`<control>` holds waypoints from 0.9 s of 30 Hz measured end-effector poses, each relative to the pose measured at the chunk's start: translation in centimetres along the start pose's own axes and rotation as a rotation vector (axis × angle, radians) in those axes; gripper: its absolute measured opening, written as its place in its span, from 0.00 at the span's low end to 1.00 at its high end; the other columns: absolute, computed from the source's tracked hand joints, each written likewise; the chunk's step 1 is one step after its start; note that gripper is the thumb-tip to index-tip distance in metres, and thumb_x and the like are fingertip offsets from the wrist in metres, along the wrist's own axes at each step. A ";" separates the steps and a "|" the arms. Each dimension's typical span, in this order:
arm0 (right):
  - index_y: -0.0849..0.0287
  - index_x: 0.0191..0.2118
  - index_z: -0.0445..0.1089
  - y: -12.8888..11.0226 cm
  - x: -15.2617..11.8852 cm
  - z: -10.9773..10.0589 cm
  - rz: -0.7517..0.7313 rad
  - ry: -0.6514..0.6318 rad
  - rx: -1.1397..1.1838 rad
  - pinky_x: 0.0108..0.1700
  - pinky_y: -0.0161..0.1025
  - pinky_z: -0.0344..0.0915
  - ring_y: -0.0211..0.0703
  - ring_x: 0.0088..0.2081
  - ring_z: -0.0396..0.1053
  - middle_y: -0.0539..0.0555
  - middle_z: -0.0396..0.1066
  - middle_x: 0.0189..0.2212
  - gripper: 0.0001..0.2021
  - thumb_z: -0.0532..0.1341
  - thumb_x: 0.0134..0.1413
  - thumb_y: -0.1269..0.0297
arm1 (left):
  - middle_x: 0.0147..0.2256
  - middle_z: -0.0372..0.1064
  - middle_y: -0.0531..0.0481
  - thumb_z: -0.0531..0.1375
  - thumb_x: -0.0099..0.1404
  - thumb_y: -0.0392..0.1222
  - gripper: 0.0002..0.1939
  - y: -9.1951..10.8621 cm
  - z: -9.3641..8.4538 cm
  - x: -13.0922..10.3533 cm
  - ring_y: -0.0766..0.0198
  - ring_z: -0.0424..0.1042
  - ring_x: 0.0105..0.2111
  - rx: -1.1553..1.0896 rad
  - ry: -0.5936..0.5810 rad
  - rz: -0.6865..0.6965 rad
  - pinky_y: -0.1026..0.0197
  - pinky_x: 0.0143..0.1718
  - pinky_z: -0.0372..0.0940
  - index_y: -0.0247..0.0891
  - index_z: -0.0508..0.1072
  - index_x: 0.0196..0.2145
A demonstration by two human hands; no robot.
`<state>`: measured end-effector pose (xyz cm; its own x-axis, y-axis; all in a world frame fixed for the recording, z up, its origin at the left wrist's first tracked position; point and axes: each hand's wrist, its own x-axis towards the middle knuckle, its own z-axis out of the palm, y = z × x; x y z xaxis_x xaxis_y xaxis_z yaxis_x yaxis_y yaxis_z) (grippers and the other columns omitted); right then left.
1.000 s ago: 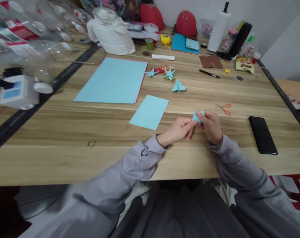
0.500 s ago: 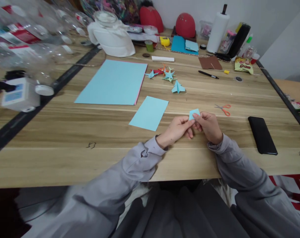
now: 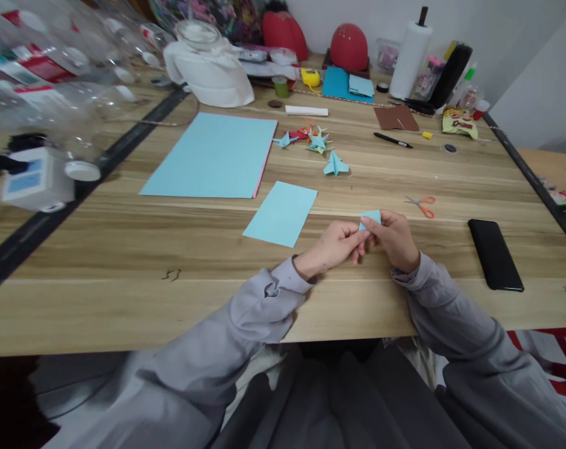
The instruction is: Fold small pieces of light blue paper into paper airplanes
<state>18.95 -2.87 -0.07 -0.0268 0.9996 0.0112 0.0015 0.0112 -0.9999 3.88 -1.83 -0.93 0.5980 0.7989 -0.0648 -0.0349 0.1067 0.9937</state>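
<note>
A small light-blue paper piece is being held over the wooden table, near its front edge, between two bare hands. The lower left part of the piece is being pinched between the thumb and fingers of the left hand; its right side is being grasped by the right hand, whose thumb is being pressed across the paper's face. Compared with half a second earlier, the piece is being held slightly lower and farther right, and a straighter upper edge is being shown in place of the peaked one. Both hands are being kept in nearly the same positions. The blue sheet at left and the orange-handled scissors beyond the right hand are being left unmoved.
</note>
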 end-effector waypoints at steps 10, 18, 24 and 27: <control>0.58 0.18 0.65 0.1 0.0 0.1 -0.028 0.100 -0.054 0.16 0.32 0.53 0.30 0.13 0.55 0.46 0.62 0.11 0.27 0.66 0.43 0.36 | 0.13 0.65 0.51 0.60 0.63 0.60 0.28 0.0 0.3 -0.2 0.71 0.63 0.12 0.115 0.082 -0.003 0.68 0.17 0.56 0.35 0.67 0.16; 0.58 0.17 0.63 0.1 0.3 -0.3 0.058 0.068 0.007 0.15 0.32 0.48 0.29 0.12 0.53 0.44 0.60 0.10 0.27 0.69 0.38 0.38 | 0.15 0.66 0.54 0.61 0.62 0.61 0.25 0.1 -0.1 0.1 0.69 0.66 0.17 0.014 0.239 0.094 0.67 0.22 0.60 0.37 0.67 0.21; 0.58 0.19 0.66 0.1 0.5 -0.4 0.033 0.084 0.049 0.18 0.31 0.51 0.30 0.15 0.56 0.45 0.64 0.12 0.24 0.74 0.32 0.44 | 0.17 0.67 0.53 0.66 0.58 0.55 0.20 0.5 -0.3 -0.1 0.70 0.64 0.18 0.029 0.198 0.098 0.66 0.24 0.60 0.36 0.69 0.22; 0.58 0.18 0.66 0.3 0.5 -0.5 0.016 0.073 0.055 0.19 0.32 0.54 0.31 0.16 0.58 0.46 0.65 0.13 0.24 0.72 0.36 0.43 | 0.17 0.68 0.53 0.67 0.58 0.54 0.19 0.5 -0.2 -0.1 0.71 0.64 0.17 0.042 0.251 0.078 0.67 0.23 0.59 0.36 0.70 0.23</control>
<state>19.47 -2.38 -0.33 0.0453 0.9990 -0.0070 -0.0536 -0.0046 -0.9986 3.64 -1.70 -0.41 0.3769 0.9262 -0.0030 -0.0372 0.0184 0.9991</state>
